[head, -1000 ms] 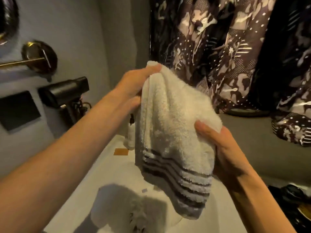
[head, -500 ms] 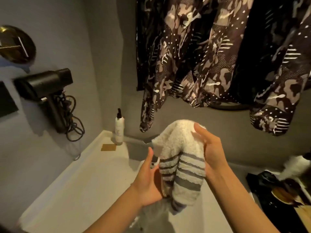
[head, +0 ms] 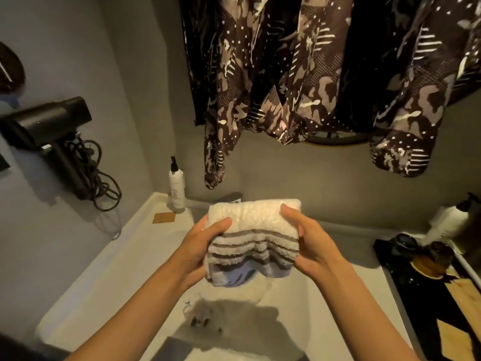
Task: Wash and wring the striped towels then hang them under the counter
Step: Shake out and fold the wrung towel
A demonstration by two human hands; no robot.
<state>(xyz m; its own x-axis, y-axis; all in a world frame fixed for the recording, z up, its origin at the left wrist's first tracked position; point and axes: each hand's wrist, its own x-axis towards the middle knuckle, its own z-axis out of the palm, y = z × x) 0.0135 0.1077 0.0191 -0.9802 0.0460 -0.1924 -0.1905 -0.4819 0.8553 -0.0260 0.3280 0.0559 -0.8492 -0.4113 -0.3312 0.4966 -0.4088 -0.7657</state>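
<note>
So both hands, left hand and right hand, fingers gripping the folded striped towel over the sink, hanging not done yet.

The striped towel, which hung draped from the right hand, got folded flat; the left hand moved from underneath to grip its left edge.

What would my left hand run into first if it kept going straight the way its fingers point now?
The striped towel itself: the left hand already grips its left side, fingers pointing up and right into it. Past the towel, the same line seems to lead to the right hand on the other side, though depth is unclear.
</note>
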